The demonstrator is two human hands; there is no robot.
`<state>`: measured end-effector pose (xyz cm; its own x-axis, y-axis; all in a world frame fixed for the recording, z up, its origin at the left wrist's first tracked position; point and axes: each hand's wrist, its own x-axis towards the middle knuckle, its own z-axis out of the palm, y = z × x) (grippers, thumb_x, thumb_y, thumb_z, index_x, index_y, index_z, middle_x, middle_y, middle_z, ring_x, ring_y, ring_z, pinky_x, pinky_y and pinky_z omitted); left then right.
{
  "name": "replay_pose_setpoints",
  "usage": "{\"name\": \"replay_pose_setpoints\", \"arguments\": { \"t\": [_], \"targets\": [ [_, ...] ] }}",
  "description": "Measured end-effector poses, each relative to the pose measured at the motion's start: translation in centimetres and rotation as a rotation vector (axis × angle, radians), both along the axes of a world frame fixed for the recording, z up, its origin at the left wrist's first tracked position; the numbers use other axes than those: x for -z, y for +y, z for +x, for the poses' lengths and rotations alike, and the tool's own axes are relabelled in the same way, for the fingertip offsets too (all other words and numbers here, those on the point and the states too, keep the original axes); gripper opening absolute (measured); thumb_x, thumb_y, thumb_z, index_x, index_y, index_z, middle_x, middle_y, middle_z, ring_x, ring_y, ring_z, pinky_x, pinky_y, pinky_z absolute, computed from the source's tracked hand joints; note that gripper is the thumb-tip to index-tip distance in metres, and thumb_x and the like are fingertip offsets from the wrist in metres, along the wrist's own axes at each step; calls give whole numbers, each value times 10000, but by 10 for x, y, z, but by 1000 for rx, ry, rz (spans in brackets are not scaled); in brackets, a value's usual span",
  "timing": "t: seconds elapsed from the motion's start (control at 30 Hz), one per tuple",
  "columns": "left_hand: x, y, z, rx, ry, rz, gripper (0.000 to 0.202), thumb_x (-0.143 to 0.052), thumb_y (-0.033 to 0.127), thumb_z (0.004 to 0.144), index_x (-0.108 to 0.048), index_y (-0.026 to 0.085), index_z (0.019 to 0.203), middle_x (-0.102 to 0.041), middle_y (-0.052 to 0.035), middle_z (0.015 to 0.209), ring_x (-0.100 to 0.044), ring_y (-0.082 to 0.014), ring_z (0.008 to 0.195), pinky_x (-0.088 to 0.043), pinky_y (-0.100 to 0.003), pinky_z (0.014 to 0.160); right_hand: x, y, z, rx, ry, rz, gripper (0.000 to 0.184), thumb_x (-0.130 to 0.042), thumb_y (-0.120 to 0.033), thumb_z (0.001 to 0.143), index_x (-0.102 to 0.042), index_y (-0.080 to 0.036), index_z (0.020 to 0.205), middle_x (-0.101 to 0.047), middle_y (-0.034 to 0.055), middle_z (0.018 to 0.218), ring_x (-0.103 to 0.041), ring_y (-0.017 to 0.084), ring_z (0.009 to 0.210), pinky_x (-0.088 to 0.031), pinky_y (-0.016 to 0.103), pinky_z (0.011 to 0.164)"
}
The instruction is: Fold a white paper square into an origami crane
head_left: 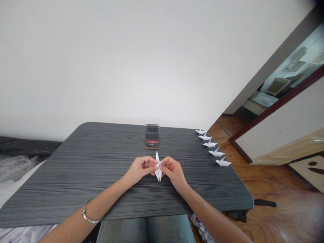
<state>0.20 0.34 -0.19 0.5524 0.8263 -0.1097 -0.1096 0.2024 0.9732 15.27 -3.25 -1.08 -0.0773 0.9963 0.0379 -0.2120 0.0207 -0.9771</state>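
Observation:
A narrow, pointed piece of folded white paper (158, 168) stands upright just above the dark striped table (88, 175). My left hand (140, 169) pinches its left side and my right hand (172, 170) pinches its right side, fingers of both curled closed on it. A silver bangle (88, 216) sits on my left wrist.
A phone (152, 136) lies flat on the table just beyond my hands. Several folded white paper cranes (214, 146) line the table's right edge. A white wall rises behind the table; wooden floor and a doorway lie to the right.

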Motion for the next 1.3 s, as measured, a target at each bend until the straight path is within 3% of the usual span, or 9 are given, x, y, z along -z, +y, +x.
{"name": "replay_pose_setpoints", "arguments": {
  "t": [0.47, 0.83, 0.97, 1.13, 1.3],
  "targets": [
    [-1, -2, 3, -70, 5, 23, 215, -690, 264, 607, -549, 102, 606, -617, 14, 525, -538, -67, 466, -433, -184, 502, 0, -1, -2, -8, -36, -16, 170, -645, -304, 666, -544, -168, 688, -576, -36, 528, -518, 85, 422, -441, 200, 412],
    [0, -1, 1, -3, 3, 49, 189, -686, 199, 609, -521, 113, 644, -609, 12, 573, -546, -81, 515, -440, -200, 527, 0, -1, -1, -18, 6, 10, 147, -654, -270, 661, -549, -171, 684, -576, -36, 549, -537, 87, 469, -433, 188, 436],
    [-1, 0, 1, -30, -5, 53, 119, -664, 157, 609, -556, 107, 614, -567, 32, 541, -525, -72, 502, -431, -197, 529, 1, -1, -1, -50, 34, 28, 102, -634, -243, 682, -561, -173, 696, -596, -34, 555, -558, 93, 481, -447, 199, 466],
    [-2, 0, 1, -20, 7, 116, 16, -647, 108, 590, -640, 106, 604, -533, 16, 637, -526, -83, 574, -436, -209, 561, 2, -2, -2, -21, 31, 40, 73, -628, -217, 683, -587, -169, 648, -600, -27, 561, -574, 103, 509, -447, 202, 479],
    [-4, -1, 0, 6, 0, 134, 70, -621, 170, 652, -661, 112, 652, -544, -10, 717, -536, -93, 618, -445, -214, 581, 2, -1, -1, 11, 29, 66, 64, -608, -196, 698, -595, -171, 641, -584, -31, 560, -562, 101, 504, -451, 208, 483]
  ]
}}
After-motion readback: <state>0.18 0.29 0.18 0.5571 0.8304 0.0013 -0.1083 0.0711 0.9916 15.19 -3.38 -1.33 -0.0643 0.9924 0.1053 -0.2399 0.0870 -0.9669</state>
